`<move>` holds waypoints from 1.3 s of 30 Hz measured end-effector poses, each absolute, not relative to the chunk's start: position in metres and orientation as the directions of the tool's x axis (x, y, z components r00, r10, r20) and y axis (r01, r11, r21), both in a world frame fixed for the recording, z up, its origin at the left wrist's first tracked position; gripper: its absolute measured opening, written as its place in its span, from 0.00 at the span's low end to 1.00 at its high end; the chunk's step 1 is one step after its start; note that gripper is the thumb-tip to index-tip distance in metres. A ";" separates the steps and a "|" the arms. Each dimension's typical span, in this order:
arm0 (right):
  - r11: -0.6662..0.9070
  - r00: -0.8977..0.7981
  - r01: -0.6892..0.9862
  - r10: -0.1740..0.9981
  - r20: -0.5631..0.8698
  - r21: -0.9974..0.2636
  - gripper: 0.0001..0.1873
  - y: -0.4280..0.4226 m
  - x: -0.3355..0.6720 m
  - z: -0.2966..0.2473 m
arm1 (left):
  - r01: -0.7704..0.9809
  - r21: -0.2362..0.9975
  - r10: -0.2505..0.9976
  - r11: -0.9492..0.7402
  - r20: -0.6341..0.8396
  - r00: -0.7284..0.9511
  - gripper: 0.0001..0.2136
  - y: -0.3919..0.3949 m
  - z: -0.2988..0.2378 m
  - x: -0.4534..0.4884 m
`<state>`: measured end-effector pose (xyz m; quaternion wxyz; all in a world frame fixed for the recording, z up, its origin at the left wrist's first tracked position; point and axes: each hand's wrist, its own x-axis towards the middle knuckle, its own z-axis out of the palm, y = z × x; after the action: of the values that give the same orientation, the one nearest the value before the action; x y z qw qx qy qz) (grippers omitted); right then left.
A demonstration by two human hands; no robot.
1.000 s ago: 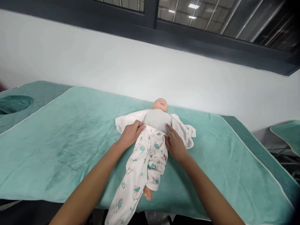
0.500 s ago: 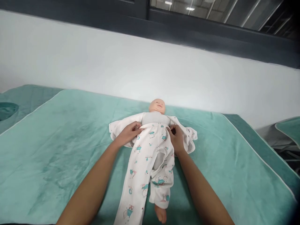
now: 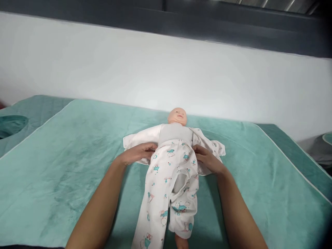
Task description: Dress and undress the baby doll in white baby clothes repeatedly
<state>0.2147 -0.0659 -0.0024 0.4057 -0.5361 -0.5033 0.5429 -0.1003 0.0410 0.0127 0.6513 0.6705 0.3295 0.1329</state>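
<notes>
Left hand (image 3: 137, 153) and right hand (image 3: 208, 160), fingers narrow, flank printed trousers (image 3: 161, 173), waist-high on baby doll (image 3: 177, 116); grip, we can't tell. Crotch opening (image 3: 180, 182), hidden second ago, shows: trousers sit straighter.

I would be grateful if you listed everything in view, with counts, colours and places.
doll: one, pinkish head, grey torso, face up on the cloth
trousers: one, white with teal and pink prints, on the doll's lower body
top: one, white, spread open around its torso
cloth: one, green, darker sides, under the doll
wall: one, white, behind
window frame: one, dark grey, along the top
window pane: one, dark, top right
rounded patch: one, dark green, left edge, unclear
left hand: one, bare, at the trousers' waist
right hand: one, bare, opposite
forearms: two, bare, bottom
</notes>
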 end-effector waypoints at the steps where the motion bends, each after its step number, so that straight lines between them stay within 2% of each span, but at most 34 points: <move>1: -0.162 -0.118 0.097 0.978 -0.173 -0.982 0.14 -0.067 0.217 -0.002 | 0.272 0.959 0.613 0.074 -0.259 0.747 0.10 0.041 0.013 -0.100; 5: -0.143 -0.156 0.064 0.976 -0.152 -0.988 0.17 -0.069 0.217 -0.002 | 0.294 0.954 0.607 0.060 -0.269 0.748 0.09 0.041 0.012 -0.099; 8: -0.117 -0.152 0.019 0.981 -0.118 -0.993 0.15 -0.067 0.213 -0.007 | 0.262 0.965 0.659 0.028 -0.215 0.720 0.04 0.039 0.008 -0.096; 12: -0.069 -0.008 -0.012 0.998 -0.069 -0.998 0.14 -0.060 0.209 -0.017 | 0.175 0.984 0.777 -0.008 -0.104 0.620 0.07 0.037 -0.002 -0.091; 17: -0.019 0.117 -0.023 0.993 -0.022 -1.000 0.15 -0.051 0.201 -0.025 | 0.136 0.990 0.847 -0.043 -0.036 0.530 0.10 0.035 -0.008 -0.081; 21: 0.019 0.085 -0.128 0.996 0.008 -0.992 0.13 -0.048 0.200 -0.025 | 0.024 0.999 0.866 0.031 -0.039 0.499 0.09 0.032 -0.009 -0.071; 28: -0.007 -0.032 -0.206 0.999 0.000 -0.979 0.14 -0.043 0.211 -0.030 | -0.057 0.995 0.821 0.085 -0.037 0.569 0.09 0.032 -0.011 -0.067; 33: 0.029 0.010 -0.161 1.000 0.028 -0.987 0.13 -0.040 0.210 -0.038 | -0.076 0.996 0.831 0.053 -0.002 0.557 0.07 0.037 -0.020 -0.068; 39: 0.117 0.121 -0.018 0.986 0.114 -0.993 0.11 -0.044 0.202 -0.038 | 0.008 0.999 0.848 -0.047 0.036 0.529 0.05 0.035 -0.026 -0.070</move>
<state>0.2021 -0.0437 -0.0381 0.5636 -0.4928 -0.4909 0.4456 -0.0704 0.0354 -0.0258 0.6020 0.6341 0.3375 0.3487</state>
